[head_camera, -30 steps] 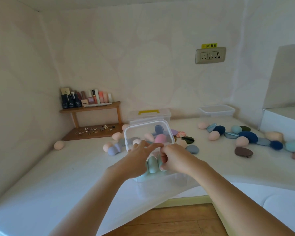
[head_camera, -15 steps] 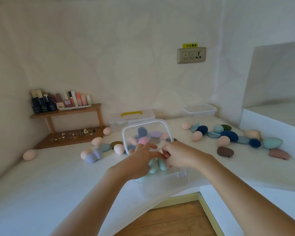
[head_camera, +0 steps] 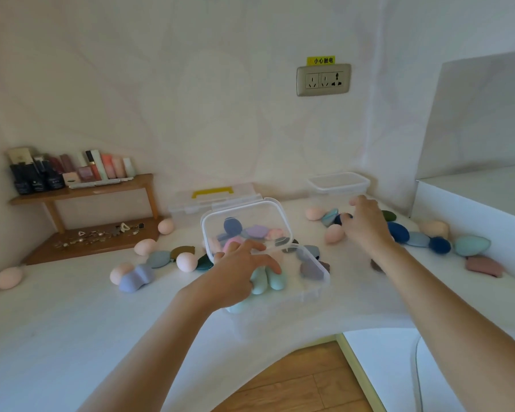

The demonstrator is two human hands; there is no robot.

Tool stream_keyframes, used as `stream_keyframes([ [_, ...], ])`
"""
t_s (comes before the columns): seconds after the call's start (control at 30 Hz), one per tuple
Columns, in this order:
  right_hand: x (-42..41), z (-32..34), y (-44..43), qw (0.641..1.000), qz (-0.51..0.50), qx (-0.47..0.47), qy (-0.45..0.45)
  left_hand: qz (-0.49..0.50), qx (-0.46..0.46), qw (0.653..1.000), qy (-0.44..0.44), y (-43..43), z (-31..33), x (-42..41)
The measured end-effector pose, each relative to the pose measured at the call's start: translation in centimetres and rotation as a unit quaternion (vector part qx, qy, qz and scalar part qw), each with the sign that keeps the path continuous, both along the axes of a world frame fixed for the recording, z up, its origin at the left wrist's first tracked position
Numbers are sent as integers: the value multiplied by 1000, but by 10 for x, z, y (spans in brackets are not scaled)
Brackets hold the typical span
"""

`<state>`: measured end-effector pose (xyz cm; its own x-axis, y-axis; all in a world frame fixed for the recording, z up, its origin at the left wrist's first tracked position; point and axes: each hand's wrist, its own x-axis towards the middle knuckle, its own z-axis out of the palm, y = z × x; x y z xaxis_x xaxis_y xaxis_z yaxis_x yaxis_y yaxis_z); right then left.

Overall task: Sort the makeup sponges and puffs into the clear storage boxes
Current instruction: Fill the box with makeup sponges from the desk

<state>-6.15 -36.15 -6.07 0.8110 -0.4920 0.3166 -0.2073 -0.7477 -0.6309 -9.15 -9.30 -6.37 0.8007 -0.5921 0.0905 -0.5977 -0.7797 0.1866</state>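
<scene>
Several teal sponges (head_camera: 263, 279) already sit in the open clear box (head_camera: 315, 288) near the counter's front edge, under the person's left hand (head_camera: 238, 272), which rests spread, gripping nothing. The right hand (head_camera: 366, 223), open and empty, reaches toward loose sponges (head_camera: 399, 231) at right. Many more lie scattered; sorting looks barely started.

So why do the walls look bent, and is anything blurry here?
Head view: the wide-angle lens bows the walls and the white counter toward the edges. The right hand, reaching over the sponges, is smeared by motion; the left hand on the open clear box is sharper. Light is soft and even, with faint shadows and no harsh glare.
</scene>
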Motion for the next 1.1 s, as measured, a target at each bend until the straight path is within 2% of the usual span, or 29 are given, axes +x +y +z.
stream_keyframes([
  [0.13, 29, -10, -28, 989, -83, 11, 125, -1, 1, 1000, -10, -2, -2, 7],
  [0.27, 49, -20, -41, 977, -112, -54, 173, 3, -3, 1000, -13, -5, -3, 13],
  [0.37, 60, -26, -43, 981, -121, -88, 128, 6, -2, 1000, -15, -6, -3, 17],
  [0.43, 63, -28, -42, 984, -137, -69, 93, 10, -2, 1000, -16, -8, -3, 17],
  [0.6, 67, -28, -40, 985, -154, -37, 73, 16, 2, 1000, -20, -9, -4, 16],
  [0.7, 65, -26, -39, 991, -133, -32, -10, 16, -2, 1000, -19, -9, -4, 16],
  [0.8, 55, -12, -35, 990, -92, -11, -105, 15, -5, 1000, -17, -9, -4, 16],
  [0.87, 48, 3, -30, 992, -40, 5, -118, 16, -3, 1000, -18, -9, -4, 16],
  [0.93, 38, 18, -22, 993, 27, 15, -111, 14, -1, 1000, -20, -8, -4, 15],
  [1.03, 14, 40, -2, 979, 182, 63, -70, 13, -1, 1000, -16, -8, -3, 14],
  [1.1, -6, 50, 17, 963, 268, 33, -14, 14, 2, 1000, -14, -8, -1, 13],
])
